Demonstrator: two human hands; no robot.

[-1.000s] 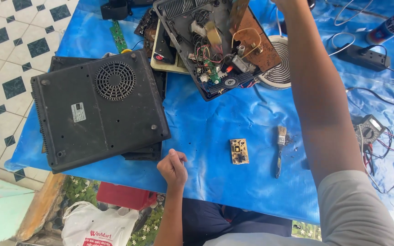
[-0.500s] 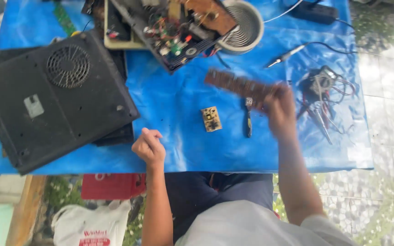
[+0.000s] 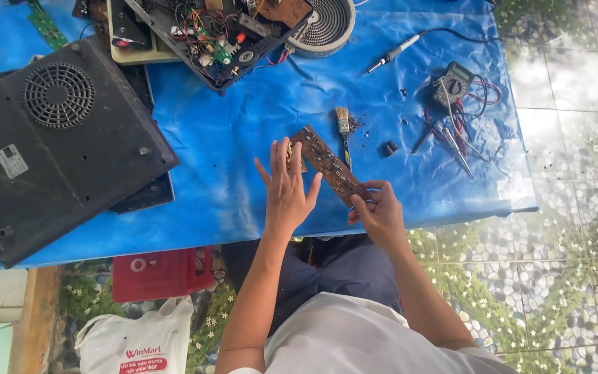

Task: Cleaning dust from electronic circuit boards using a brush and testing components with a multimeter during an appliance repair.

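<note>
Black case (image 3: 64, 145): upside down on the blue sheet (image 3: 230, 201), far left.
Left hand (image 3: 286, 190): spread flat, fingers wide, holding nothing.
Brown board (image 3: 330, 165): long, slanted above the sheet, between both hands.
Right hand (image 3: 380, 215): pinches the board's near end.
Brush (image 3: 344, 131): just beyond the board.
Meter (image 3: 453, 82): far right.

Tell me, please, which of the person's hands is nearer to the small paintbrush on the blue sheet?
Left. The left hand lies flat just lower-left of the paintbrush, fingertips close; the right hand pinches the brown circuit board's near end, further below.
</note>
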